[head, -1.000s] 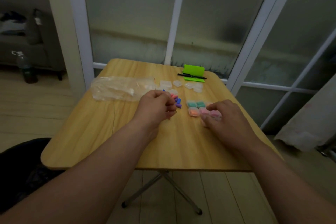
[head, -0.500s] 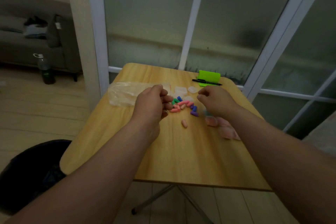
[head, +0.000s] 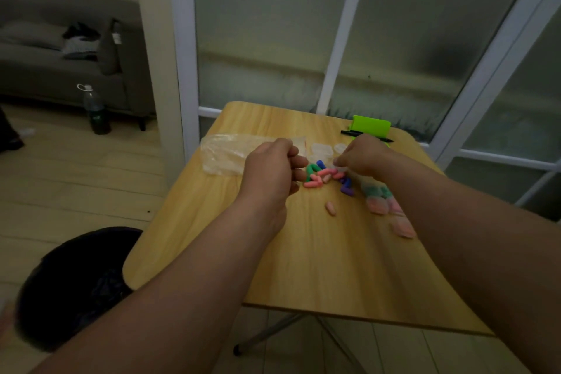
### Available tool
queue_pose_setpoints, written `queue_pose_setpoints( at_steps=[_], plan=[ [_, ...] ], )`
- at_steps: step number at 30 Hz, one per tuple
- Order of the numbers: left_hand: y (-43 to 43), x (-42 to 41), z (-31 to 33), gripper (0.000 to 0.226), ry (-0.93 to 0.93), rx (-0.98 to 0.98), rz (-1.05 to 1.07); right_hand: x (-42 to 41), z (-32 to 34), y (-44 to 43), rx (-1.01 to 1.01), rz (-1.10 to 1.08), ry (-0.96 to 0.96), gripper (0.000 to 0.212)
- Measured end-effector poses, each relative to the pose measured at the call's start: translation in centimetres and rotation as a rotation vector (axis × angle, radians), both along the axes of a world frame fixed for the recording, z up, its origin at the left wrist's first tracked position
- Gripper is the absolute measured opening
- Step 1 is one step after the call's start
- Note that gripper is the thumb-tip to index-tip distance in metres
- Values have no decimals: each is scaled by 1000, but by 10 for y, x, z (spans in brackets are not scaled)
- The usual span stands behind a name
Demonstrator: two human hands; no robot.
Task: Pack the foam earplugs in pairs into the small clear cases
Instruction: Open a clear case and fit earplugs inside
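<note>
Curls the left hand (head: 270, 173) beside the earplug pile (head: 324, 175) on the table (head: 303, 267), bunches the right hand (head: 364, 158) at its far edge near the empty clear cases (head: 321, 150), cannot tell whether either pinches anything

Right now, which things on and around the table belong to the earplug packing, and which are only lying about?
For the job:
- loose earplugs
- empty cases
- filled cases
- clear bag, probably

Lying about:
- green stand
- pen
- bottle
- bin
- sofa
</note>
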State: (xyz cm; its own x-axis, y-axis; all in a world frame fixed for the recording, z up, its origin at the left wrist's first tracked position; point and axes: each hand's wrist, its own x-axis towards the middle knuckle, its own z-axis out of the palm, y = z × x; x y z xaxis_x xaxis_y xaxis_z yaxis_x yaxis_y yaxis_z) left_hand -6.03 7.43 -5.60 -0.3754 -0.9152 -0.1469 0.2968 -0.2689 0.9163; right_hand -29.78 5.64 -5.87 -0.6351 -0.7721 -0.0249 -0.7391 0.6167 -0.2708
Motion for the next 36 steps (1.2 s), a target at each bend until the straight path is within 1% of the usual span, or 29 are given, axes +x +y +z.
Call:
queue_pose_setpoints(
  at_steps=[4,8,10,13,16,18,20,21,24,26,28,30,32,34,36],
  plan=[
    [5,-1,0,12,6,-10,-12,0,-6,2,-54,-5,-60,34],
    [10,-2,-1,14,-22,-28,-30,2,-6,10,-138,-15,-191,39],
    [11,-2,-2,14,-34,-30,-37,0,-4,17,-214,-4,-284,39],
    [12,-4,-4,15,-74,-37,-72,-4,-1,33,-329,-16,-397,23],
    [17,-5,-6,17,-121,-71,-158,4,7,58,-417,-79,-496,18],
    [23,-4,-9,16,-174,-146,-239,16,12,77,-467,-132,-612,18],
    [30,-5,-11,16,-225,-232,-301,33,15,94,-505,-167,-757,24],
    [34,-6,-12,19,-248,-270,-319,42,16,103,-530,-178,-840,26],
    [44,-7,-14,37,-257,-361,-351,72,16,126,-616,-193,-1087,25],
    [51,-6,-14,39,-235,-404,-370,87,13,139,-620,-177,-1173,24],
    [57,-4,-14,33,-227,-439,-382,97,9,148,-625,-161,-1216,23],
    [59,-1,-15,29,-229,-442,-395,102,6,155,-640,-165,-1208,23],
    [62,-2,-17,27,-196,-372,-427,102,5,163,-634,-156,-1101,22],
    [63,-3,-16,27,-126,-223,-454,98,5,170,-601,-105,-865,18],
    [62,-6,-15,29,-58,-76,-476,91,8,180,-605,-6,-615,13]
  ],
)
